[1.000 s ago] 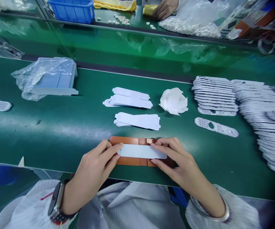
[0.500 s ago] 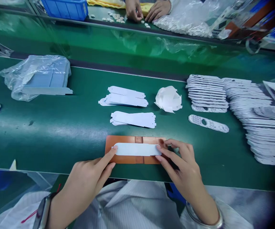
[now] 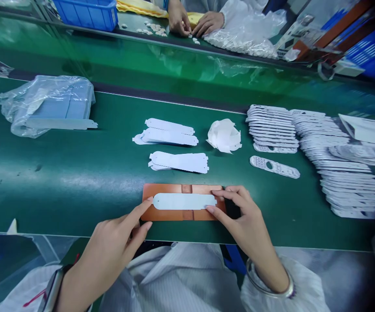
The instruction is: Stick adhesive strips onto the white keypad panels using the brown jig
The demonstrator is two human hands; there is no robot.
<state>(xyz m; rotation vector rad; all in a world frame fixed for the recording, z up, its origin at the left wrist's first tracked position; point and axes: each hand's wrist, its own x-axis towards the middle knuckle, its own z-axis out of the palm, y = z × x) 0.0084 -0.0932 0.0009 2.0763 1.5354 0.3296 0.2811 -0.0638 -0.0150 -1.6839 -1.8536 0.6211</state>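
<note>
A pale, thin strip [image 3: 182, 201] with a rounded left end and a small hole lies flat on an orange-brown rectangular block [image 3: 168, 215]. The index fingertip of my left hand [image 3: 116, 236] rests at the strip's left tip; its thumb is apart, near the block's lower left corner. At the strip's right end, the thumb and a finger of my right hand [image 3: 242, 216] sit at its lower and upper edges, holding it between them. Just beyond the block lies a small pile of white strips [image 3: 184, 162], with another strip pile [image 3: 171, 133] behind it.
Plastic-bagged pale sheets [image 3: 67, 102] lie left. To the right are crumpled white paper pieces [image 3: 224, 135], a single printed remote-shaped panel [image 3: 273, 167], and stacks of similar panels [image 3: 272, 128]. Across the divider, another person's hands [image 3: 207, 24] handle small white pieces near a blue bin [image 3: 86, 15].
My left index finger has slid off the strip's rounded end to its outer tip. My right fingers have shifted from the strip's top to its edges, uncovering its notched right end.
</note>
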